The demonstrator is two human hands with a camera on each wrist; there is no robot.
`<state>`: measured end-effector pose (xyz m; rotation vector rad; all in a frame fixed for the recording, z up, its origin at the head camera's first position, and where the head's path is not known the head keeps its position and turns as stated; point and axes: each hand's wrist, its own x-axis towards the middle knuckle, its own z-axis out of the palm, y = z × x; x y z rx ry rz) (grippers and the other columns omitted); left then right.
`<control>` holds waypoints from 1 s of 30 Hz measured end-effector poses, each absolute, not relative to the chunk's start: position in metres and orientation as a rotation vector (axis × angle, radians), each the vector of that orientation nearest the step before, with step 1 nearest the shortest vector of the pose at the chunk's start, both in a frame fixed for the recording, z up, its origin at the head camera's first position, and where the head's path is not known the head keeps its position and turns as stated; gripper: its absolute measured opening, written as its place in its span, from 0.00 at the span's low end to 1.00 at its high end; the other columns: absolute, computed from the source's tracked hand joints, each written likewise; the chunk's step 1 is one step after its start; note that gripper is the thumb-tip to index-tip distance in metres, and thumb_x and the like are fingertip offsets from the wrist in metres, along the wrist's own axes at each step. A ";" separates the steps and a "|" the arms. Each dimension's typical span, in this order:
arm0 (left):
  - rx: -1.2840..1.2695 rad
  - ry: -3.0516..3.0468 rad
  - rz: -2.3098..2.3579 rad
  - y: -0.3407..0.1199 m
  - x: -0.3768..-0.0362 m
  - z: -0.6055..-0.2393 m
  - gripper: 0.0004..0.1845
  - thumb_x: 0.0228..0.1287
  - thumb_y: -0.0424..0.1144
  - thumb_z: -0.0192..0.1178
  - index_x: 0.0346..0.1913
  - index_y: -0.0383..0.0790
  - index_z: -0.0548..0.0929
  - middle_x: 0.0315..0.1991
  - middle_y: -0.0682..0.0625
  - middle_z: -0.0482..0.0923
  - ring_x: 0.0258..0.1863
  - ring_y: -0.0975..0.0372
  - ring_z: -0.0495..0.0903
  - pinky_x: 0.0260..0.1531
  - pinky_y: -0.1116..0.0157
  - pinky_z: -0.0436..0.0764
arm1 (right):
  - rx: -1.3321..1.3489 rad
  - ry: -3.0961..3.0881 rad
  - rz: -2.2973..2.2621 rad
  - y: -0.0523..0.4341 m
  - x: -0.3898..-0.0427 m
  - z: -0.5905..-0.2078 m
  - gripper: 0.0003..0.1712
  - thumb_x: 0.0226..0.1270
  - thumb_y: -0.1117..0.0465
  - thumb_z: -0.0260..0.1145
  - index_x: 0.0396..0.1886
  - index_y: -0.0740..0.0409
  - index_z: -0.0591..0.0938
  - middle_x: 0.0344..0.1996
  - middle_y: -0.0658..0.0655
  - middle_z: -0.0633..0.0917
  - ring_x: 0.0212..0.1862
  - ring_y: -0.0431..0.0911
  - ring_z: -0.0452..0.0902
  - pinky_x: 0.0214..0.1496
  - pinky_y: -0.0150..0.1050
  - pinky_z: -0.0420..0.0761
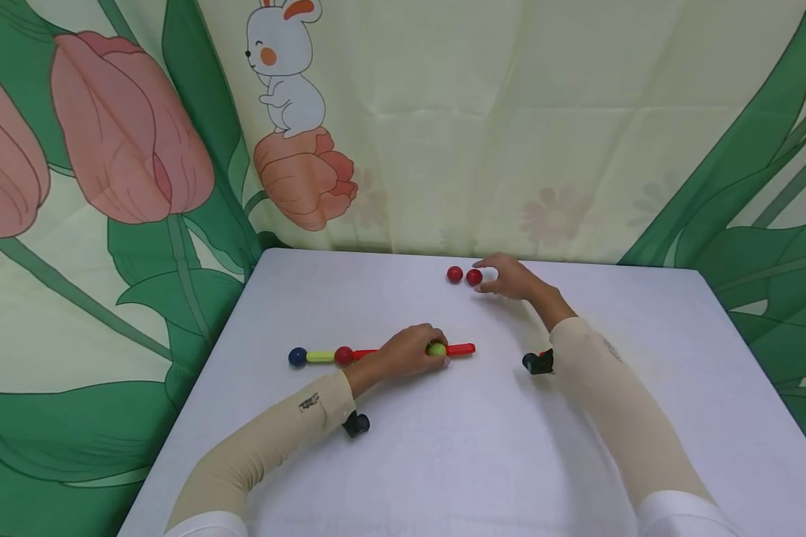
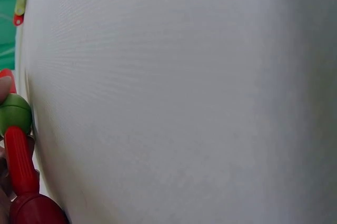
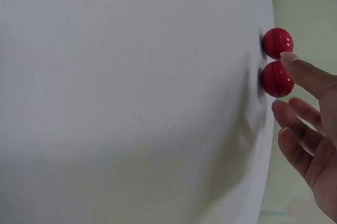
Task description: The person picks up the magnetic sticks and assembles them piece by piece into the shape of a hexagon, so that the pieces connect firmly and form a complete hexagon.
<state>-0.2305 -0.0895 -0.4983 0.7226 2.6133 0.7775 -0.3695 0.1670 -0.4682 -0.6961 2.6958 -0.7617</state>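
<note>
A chain of toy rods and balls lies across the table: a dark blue ball (image 1: pixel 298 357), a yellow-green rod (image 1: pixel 320 357), a red ball (image 1: pixel 344 356), a red rod (image 2: pixel 21 163), a green ball (image 1: pixel 436 349) and another red rod (image 1: pixel 462 349). My left hand (image 1: pixel 406 352) grips the chain at the green ball, partly covering it. Near the far edge, two loose red balls sit side by side, a left one (image 1: pixel 454 274) and a right one (image 1: pixel 474 277). Around the right one, my right hand (image 1: pixel 510 277) spreads thumb and fingers; whether it touches is unclear.
The white table (image 1: pixel 443 462) ends at a hanging cloth (image 1: pixel 443 149) printed with tulips and a rabbit. A black wrist camera (image 1: pixel 357 425) hangs beneath the left forearm, and another black camera (image 1: pixel 539 362) beneath the right one.
</note>
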 end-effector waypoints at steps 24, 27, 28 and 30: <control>0.731 2.619 0.743 -0.093 -0.229 -0.497 0.18 0.66 0.50 0.67 0.54 0.47 0.83 0.43 0.56 0.79 0.40 0.64 0.75 0.37 0.72 0.76 | -0.583 2.690 -0.735 0.156 -0.359 -0.479 0.25 0.68 0.59 0.69 0.64 0.58 0.80 0.51 0.62 0.83 0.55 0.55 0.74 0.58 0.52 0.76; 0.745 2.623 0.741 -0.093 -0.229 -0.497 0.18 0.66 0.50 0.67 0.54 0.47 0.83 0.43 0.56 0.79 0.40 0.65 0.75 0.37 0.72 0.75 | -0.598 2.693 -0.721 0.158 -0.355 -0.477 0.25 0.68 0.59 0.70 0.63 0.60 0.80 0.51 0.62 0.83 0.54 0.55 0.75 0.58 0.52 0.77; 0.750 2.625 0.737 -0.093 -0.229 -0.497 0.18 0.66 0.50 0.67 0.54 0.48 0.83 0.43 0.56 0.79 0.40 0.65 0.75 0.37 0.72 0.75 | -0.602 2.693 -0.716 0.159 -0.354 -0.477 0.25 0.67 0.59 0.70 0.63 0.60 0.80 0.51 0.62 0.83 0.54 0.55 0.75 0.58 0.52 0.77; 0.756 2.628 0.734 -0.093 -0.230 -0.496 0.18 0.66 0.50 0.66 0.55 0.48 0.83 0.43 0.56 0.79 0.40 0.64 0.74 0.37 0.72 0.75 | -0.611 2.695 -0.705 0.161 -0.350 -0.476 0.25 0.67 0.59 0.70 0.62 0.60 0.80 0.51 0.62 0.84 0.53 0.55 0.75 0.58 0.52 0.77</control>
